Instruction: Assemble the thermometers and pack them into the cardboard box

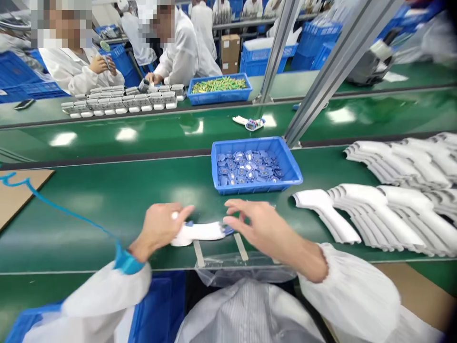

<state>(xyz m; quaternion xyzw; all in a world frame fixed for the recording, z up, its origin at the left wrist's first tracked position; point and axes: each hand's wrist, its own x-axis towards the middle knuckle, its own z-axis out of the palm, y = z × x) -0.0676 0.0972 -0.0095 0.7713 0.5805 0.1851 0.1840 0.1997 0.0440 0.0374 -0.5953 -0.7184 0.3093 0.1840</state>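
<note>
- L hand [159,225]: bent over L end of white, curved plastic shell [207,232]; fingertips partly hidden, can't tell if gripping.
- R hand [266,226]: thumb & fingers parted, released, just beside shell's R end; can't tell if touching.
- Shell lies crosswise btwn both hands, nr front edge of glossy green bench [89,190]; blue plastic bit [229,230] shows at its R end.
- Pale tape strips [241,247] just in front; clear plastic bag [246,269] at bench edge.
- Teal wrist strap [129,263] on L wrist, w/ coiled cord [71,209] running L.
- Behind hands: blue rectangular plastic tray [259,187] w/ many flat blue plastic pcs [248,167].
- R side: overlapping rows of white, handle-shaped plastic shells [382,207].
- Across belt: co-worker in white [185,47], nr blue tray of green-yellow pcs [219,85].
</note>
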